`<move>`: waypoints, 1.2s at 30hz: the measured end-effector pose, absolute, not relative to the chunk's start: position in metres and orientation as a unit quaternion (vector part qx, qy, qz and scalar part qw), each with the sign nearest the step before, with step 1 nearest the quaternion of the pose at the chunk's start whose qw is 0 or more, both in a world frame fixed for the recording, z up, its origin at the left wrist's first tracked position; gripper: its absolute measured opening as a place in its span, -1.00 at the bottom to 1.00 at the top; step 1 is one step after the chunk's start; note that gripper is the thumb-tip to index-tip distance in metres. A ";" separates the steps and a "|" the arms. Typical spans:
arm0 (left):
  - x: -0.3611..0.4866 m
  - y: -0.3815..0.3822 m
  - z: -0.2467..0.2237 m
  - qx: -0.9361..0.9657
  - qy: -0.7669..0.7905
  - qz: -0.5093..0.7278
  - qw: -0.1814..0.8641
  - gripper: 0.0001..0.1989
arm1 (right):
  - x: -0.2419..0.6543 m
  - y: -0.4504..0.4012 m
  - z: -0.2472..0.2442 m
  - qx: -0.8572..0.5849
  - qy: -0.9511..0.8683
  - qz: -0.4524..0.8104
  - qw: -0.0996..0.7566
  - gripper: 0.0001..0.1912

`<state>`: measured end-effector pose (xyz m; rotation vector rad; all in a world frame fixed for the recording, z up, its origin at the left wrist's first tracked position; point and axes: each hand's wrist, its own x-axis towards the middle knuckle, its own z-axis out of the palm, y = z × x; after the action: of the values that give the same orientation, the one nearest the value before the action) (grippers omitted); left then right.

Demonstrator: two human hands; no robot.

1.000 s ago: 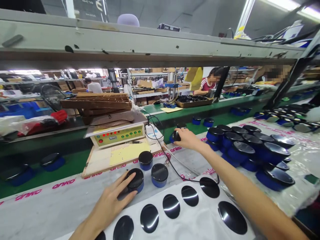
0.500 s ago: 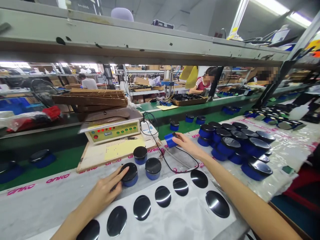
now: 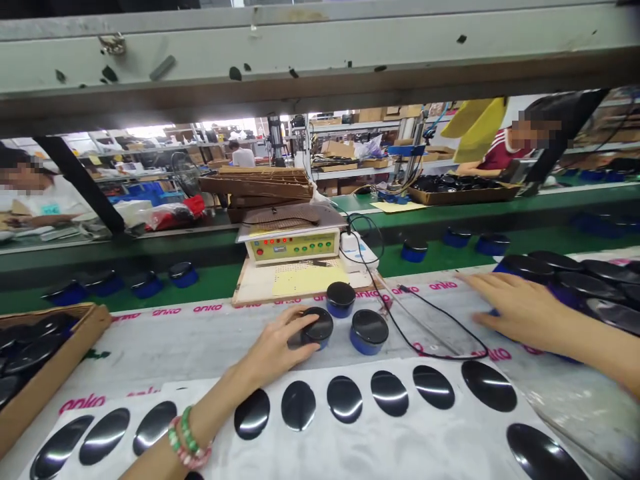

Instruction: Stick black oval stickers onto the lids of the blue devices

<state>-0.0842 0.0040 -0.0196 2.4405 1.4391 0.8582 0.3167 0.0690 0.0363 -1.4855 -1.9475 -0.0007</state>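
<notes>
My left hand (image 3: pixel 280 340), a beaded bracelet at its wrist, has thumb and fingers closed around a round blue device (image 3: pixel 319 325) with a black top, which stands on the plastic-covered bench. Close beside it stand two more such devices, one behind (image 3: pixel 341 299) and one to the right (image 3: pixel 369 331). On the right, my right hand (image 3: pixel 520 310) is slightly blurred, its fingers stretched out and apart, by a cluster of the same devices (image 3: pixel 590 287). A bit of blue shows behind its fingers. A thin black cable (image 3: pixel 440 310) lies between the hands, its plug end loose.
Black discs (image 3: pixel 345 400) lie on a white sheet (image 3: pixel 320 460) in front. Behind stand a control box (image 3: pixel 295 248) and a power strip (image 3: pixel 357 253). More devices sit on the green belt (image 3: pixel 220 277). A cardboard box (image 3: pixel 55 387) is at left, a shelf beam (image 3: pixel 320 60) overhead.
My right hand has moved right to the cluster, away from the cable, where it held a blue device. My left hand stays on its device. The view has turned left.
</notes>
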 end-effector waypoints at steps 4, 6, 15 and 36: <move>-0.111 0.009 -0.018 0.757 0.552 0.349 0.025 -0.63 | 0.232 0.066 0.046 -0.459 -0.863 0.090 0.188 -0.50; -0.131 0.009 -0.017 0.734 0.576 0.359 0.002 -0.62 | 0.190 0.071 0.044 -0.415 -0.891 0.110 0.151 -0.51; -0.167 -0.025 -0.027 0.749 0.594 0.292 -0.001 -0.59 | 0.110 0.102 0.034 -0.282 -0.939 0.171 0.093 -0.73; -0.172 -0.020 -0.025 0.778 0.567 0.269 0.009 -0.53 | 0.024 0.026 0.029 -0.233 -0.954 0.170 0.087 -0.71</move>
<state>-0.1724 -0.0197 -0.0253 2.4300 1.7717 0.8410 0.0242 0.0259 0.0288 -0.6948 -2.8403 0.5060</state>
